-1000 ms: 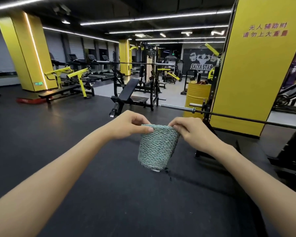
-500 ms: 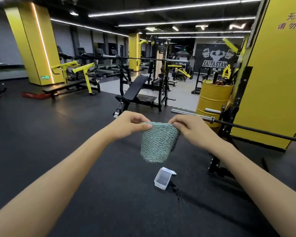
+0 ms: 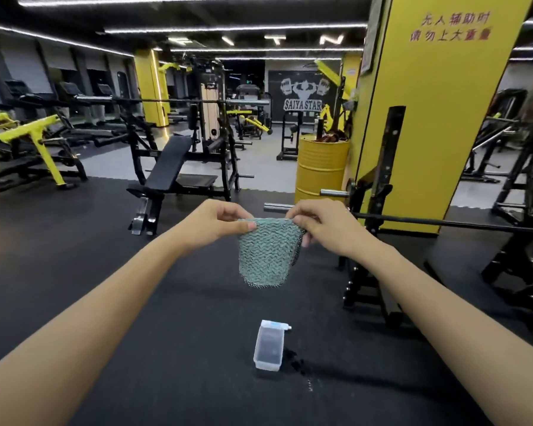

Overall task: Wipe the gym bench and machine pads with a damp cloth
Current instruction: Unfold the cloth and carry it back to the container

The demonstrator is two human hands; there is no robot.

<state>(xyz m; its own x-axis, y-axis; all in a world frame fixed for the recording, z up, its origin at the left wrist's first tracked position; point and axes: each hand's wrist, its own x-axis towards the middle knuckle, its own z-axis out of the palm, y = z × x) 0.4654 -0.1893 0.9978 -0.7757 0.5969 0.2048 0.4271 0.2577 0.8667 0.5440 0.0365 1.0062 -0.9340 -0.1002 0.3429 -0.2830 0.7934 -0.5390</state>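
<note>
I am observing the left hand (image 3: 211, 224) and right hand (image 3: 323, 227) pinching the top corners of a teal knitted cloth (image 3: 266, 252), hanging above a clear plastic container (image 3: 268, 348) on the black floor (image 3: 105, 256).

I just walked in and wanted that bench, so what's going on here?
A person holds a green cloth up in front of them. The left hand pinches one top corner and the right hand pinches the other. The cloth hangs in the air above a small clear plastic box that lies on the black floor. The bench ahead has not been touched yet.
</note>
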